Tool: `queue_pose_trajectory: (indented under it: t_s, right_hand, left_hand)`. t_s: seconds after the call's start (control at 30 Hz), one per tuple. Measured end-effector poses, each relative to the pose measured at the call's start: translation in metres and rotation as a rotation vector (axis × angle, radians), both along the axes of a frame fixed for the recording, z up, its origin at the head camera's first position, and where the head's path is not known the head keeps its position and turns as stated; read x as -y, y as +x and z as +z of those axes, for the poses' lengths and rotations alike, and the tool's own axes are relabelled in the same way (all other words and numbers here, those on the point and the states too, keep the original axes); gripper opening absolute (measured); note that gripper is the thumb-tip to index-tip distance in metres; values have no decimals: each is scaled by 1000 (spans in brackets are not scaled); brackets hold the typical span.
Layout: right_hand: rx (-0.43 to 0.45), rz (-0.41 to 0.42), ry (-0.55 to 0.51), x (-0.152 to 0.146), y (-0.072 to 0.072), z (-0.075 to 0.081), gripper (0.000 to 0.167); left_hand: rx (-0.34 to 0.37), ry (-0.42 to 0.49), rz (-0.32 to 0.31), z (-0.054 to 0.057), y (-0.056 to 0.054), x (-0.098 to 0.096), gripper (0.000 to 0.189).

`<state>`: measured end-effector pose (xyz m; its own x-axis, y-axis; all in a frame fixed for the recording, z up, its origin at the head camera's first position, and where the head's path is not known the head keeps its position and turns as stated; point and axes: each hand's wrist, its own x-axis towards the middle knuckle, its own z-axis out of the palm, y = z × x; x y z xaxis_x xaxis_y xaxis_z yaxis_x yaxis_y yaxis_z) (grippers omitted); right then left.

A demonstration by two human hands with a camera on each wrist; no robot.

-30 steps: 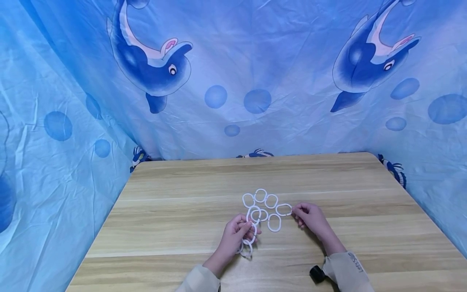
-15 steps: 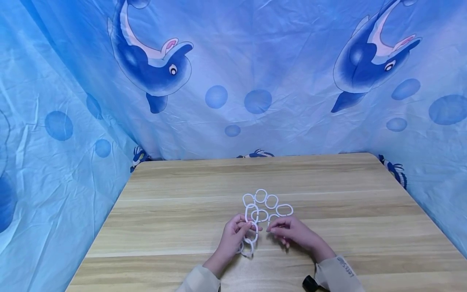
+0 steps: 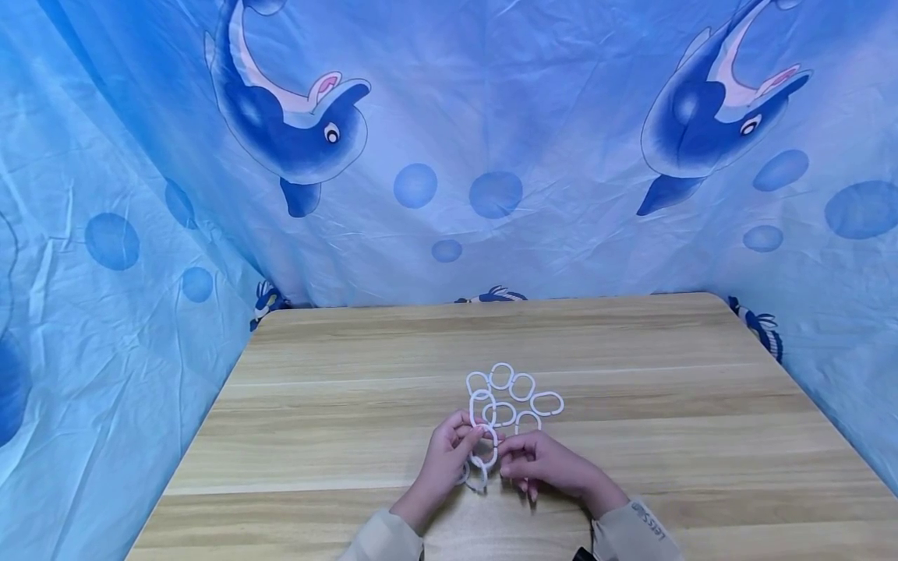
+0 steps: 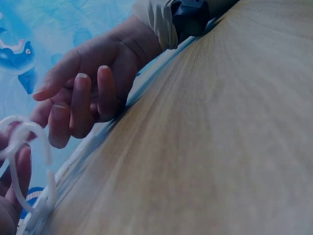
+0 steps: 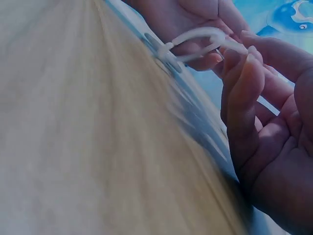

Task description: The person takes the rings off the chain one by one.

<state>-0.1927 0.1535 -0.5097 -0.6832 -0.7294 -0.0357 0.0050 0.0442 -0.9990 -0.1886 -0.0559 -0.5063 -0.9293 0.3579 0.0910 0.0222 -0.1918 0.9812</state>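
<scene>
Condition of hands. The left hand pinches a white plastic link near its upper end, just above the table. The right hand is at that link's free side with fingers loosely bent and nothing plainly in its grasp; whether a fingertip touches the link cannot be confirmed.

Location of links. A lower link hangs from the pinched one. An upper link extends from the left fingers and overlaps the loose links lying beyond; whether it is joined to the pinched link is hidden by the fingers.

Possible faults and causes:

1. Slip or rotation. The pinch bears on a thin, smooth rim. A sideways push by the right fingers would probably turn the link and swing the lower one with it.
2. Unintended separation. The left wrist view shows a narrow gap in a link's side. If a neighbouring link lines up with this gap under tension, it may slide out.
3. Snagging. Lifting the left hand could drag the overlapped loose links out of place.
4. Obstruction. Both sets of fingertips crowd one small link and may block each other.
</scene>
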Motion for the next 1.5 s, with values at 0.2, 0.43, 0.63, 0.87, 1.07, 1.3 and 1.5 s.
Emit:
queue_pose_trajectory:
  t_s: [0.2,0.43,0.63,0.87,1.07,1.3,1.5]
  right_hand:
    - [-15,-28,-8,4,0,-3,24]
    - [41,-130,56,8,0,-5,30]
    - [49,-176,20,16,4,-6,34]
    - [13,-217,-15,20,5,-8,29]
    - [-22,-287,-3,18,4,-5,30]
    - [-15,-422,-25,16,3,-3,29]
    - [30,-540,-60,19,4,2,32]
  left_hand:
    - [1,-24,26,0,0,0,34]
    - [3,-9,49,1,0,-1,34]
    - [35,2,43,3,0,-2,36]
    - [18,-11,56,3,0,-2,35]
    - [25,-6,93,1,-2,-1,34]
    - [75,-17,143,2,-3,-1,34]
    - [90,-11,188,3,-2,-1,28]
